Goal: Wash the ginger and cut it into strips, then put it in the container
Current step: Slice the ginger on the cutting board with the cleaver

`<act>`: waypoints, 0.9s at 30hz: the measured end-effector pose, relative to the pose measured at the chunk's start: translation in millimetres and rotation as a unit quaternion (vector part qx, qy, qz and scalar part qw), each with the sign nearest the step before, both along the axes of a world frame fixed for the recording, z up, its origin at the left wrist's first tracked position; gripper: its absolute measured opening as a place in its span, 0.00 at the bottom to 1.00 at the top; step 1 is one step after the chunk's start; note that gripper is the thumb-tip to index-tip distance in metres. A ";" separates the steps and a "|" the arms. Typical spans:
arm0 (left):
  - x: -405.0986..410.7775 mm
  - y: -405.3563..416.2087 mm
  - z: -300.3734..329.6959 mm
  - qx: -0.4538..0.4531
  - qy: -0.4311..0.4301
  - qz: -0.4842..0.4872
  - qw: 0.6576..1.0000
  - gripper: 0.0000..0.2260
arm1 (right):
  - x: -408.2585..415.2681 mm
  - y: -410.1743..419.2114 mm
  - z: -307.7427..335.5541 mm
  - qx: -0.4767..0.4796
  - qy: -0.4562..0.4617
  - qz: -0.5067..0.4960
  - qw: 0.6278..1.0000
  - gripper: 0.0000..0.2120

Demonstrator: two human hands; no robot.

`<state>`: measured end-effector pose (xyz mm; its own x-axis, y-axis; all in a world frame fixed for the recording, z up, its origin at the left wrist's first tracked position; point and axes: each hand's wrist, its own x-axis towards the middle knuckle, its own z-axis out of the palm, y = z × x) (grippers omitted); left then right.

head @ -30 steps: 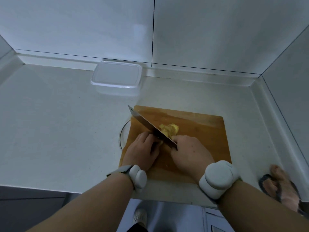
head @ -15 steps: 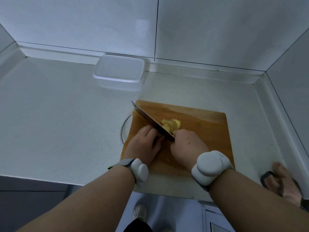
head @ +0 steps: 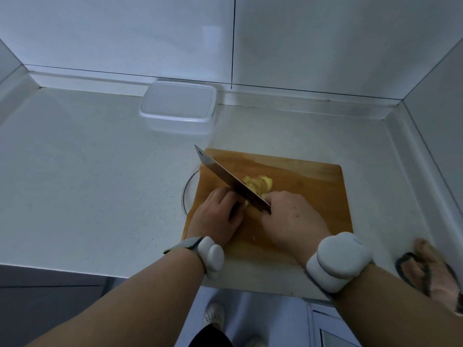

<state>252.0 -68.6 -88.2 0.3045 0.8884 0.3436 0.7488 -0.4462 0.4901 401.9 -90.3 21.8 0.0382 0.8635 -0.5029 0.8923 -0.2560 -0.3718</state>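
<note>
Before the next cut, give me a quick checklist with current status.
1. Right hand grips the cleaver: ok.
2. Left hand steadies the ginger piece left of the blade, fingers curled: ok; clearance from the edge: cannot tell.
3. Cut ginger piled on the cutting board, right of the blade: ok.
4. Board flat on the counter: not ok; its left edge overlaps a round glass dish.
5. Container behind the board, ready to fill: not ok, lid looks on.

Ginger [head: 258, 184] on board [head: 313, 186]; container [head: 178, 106] behind.
</note>
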 end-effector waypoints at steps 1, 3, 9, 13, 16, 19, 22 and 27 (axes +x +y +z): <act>0.8 0.1 0.7 0.001 0.003 -0.001 1.000 0.08 | 1.3 -1.1 3.3 -0.003 -0.004 0.002 1.000 0.08; 0.2 -0.1 1.6 0.000 0.005 -0.007 1.000 0.11 | 1.5 -2.6 5.5 -0.013 -0.015 0.005 1.000 0.07; 1.1 1.6 0.5 0.012 -0.016 -0.010 1.000 0.11 | -2.5 -0.6 4.7 -0.030 -0.035 -0.002 0.999 0.07; 1.2 2.1 -0.6 0.025 -0.018 -0.008 1.000 0.11 | -8.7 1.4 2.3 -0.035 -0.046 -0.006 0.998 0.08; 1.6 2.2 -1.0 0.035 -0.013 -0.007 0.999 0.12 | -12.9 5.2 -1.3 -0.034 -0.050 -0.008 0.998 0.08; 1.6 2.3 -1.5 0.035 -0.014 -0.005 0.999 0.11 | -15.8 10.4 -6.3 -0.033 -0.051 -0.009 0.998 0.08; 2.4 1.7 0.7 0.032 -0.021 0.000 0.999 0.10 | -19.8 16.2 -12.4 -0.030 -0.043 -0.012 0.999 0.09; 4.0 0.2 6.5 0.034 -0.021 0.018 0.999 0.08 | -20.8 26.2 -12.1 -0.040 -0.032 -0.008 0.999 0.09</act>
